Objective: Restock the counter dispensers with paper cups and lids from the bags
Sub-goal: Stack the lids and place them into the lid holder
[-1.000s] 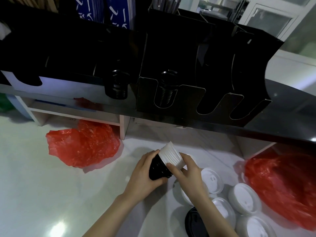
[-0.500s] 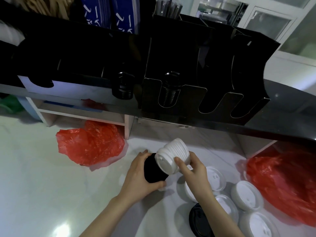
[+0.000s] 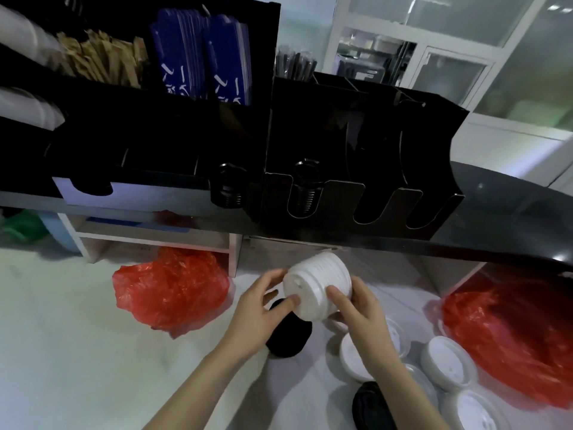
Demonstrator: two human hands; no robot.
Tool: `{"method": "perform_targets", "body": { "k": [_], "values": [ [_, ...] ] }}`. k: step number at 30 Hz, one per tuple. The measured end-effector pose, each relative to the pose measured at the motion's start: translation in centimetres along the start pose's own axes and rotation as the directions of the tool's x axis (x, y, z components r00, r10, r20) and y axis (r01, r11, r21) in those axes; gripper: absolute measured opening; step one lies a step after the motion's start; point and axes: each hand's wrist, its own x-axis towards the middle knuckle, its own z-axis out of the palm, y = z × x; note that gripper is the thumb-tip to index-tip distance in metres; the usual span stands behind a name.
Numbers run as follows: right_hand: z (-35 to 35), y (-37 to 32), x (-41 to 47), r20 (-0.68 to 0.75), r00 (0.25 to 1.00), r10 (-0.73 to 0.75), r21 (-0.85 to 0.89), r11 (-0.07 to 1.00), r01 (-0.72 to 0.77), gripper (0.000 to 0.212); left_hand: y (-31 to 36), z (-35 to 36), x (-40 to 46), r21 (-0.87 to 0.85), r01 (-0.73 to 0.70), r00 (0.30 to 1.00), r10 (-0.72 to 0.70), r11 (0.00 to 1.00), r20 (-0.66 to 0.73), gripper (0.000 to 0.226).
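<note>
Both hands clamp a ribbed white stack of lids (image 3: pixel 319 287) held on its side above the pale floor: the left hand (image 3: pixel 257 315) pinches its flat end, the right hand (image 3: pixel 359 308) curls around its side. Black lids (image 3: pixel 286 335) sit beneath. The glossy black dispenser (image 3: pixel 356 184) stands on the counter's near edge above them, between crinkled red plastic bags (image 3: pixel 170 290).

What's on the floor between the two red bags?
In the head view, between the left red bag and the right red bag are both hands holding a white lid stack, a black lid stack, and loose white lids.
</note>
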Motion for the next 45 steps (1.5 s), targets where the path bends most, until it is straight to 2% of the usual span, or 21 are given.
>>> {"method": "perform_targets", "body": {
  "k": [3,4,7,9,12,16,22,26,29,32,37,42,45],
  "values": [
    [-0.9,-2.1,0.2,0.018,1.0,-0.023,0.062,0.998,0.022,0.031,2.9,-1.1,1.2,-0.161,0.025,0.997,-0.012,0.987,0.081,0.03],
    [-1.2,-2.6,0.2,0.027,0.999,-0.027,0.08,0.996,0.025,0.031,3.8,-1.3,1.6,-0.196,0.039,0.989,-0.01,0.98,0.146,0.033],
    [-2.2,-4.1,0.4,0.058,0.998,-0.019,0.107,0.994,0.013,0.034,5.9,-1.6,2.8,-0.282,0.123,0.925,-0.007,0.951,0.38,0.064],
    [-2.9,-4.8,0.8,0.059,0.998,0.013,0.106,0.994,-0.019,0.029,6.9,-1.1,3.5,-0.263,0.128,0.885,0.01,0.956,0.465,0.072],
    [-4.1,-5.9,1.2,0.026,1.0,0.007,0.095,0.995,-0.009,0.031,7.8,0.3,4.4,-0.258,0.074,0.912,0.039,0.963,0.407,0.068],
    [-5.5,-6.7,1.2,0.026,0.999,-0.026,0.039,0.999,0.025,0.058,8.3,2.1,5.2,-0.221,0.01,0.942,0.065,0.975,0.33,0.07],
    [-7.2,-7.8,2.3,-0.063,0.997,-0.053,-0.001,0.999,0.053,0.038,10.3,3.6,5.8,-0.18,-0.026,0.936,0.087,0.983,0.341,0.066],
    [-8.0,-9.7,3.7,-0.016,0.992,-0.121,-0.049,0.991,0.12,0.032,12.3,4.1,6.7,-0.155,-0.089,0.973,0.119,0.984,0.2,0.059],
    [-8.9,-11.1,5.2,0.024,0.988,-0.154,0.005,0.988,0.153,0.031,14.2,4.7,7.7,-0.213,-0.129,0.979,0.159,0.968,0.13,0.055],
    [-9.8,-12.0,6.6,0.067,0.983,-0.171,0.052,0.984,0.168,0.045,16.2,5.2,9.0,-0.232,-0.163,0.979,0.186,0.959,0.082,0.057],
    [-10.5,-13.0,9.2,-0.012,0.979,-0.203,0.185,0.962,0.202,0.047,18.1,5.9,11.0,-0.318,-0.125,0.965,0.189,0.94,0.181,0.069],
    [-10.3,-13.1,11.0,0.038,0.98,-0.197,0.257,0.949,0.181,0.062,19.0,5.5,12.4,-0.356,-0.1,0.981,0.152,0.929,0.118,0.067],
    [-10.0,-13.1,11.7,0.069,0.971,-0.228,0.23,0.951,0.207,0.066,19.3,5.2,12.9,-0.404,-0.06,0.984,0.122,0.913,0.128,0.068]
  ]
}}
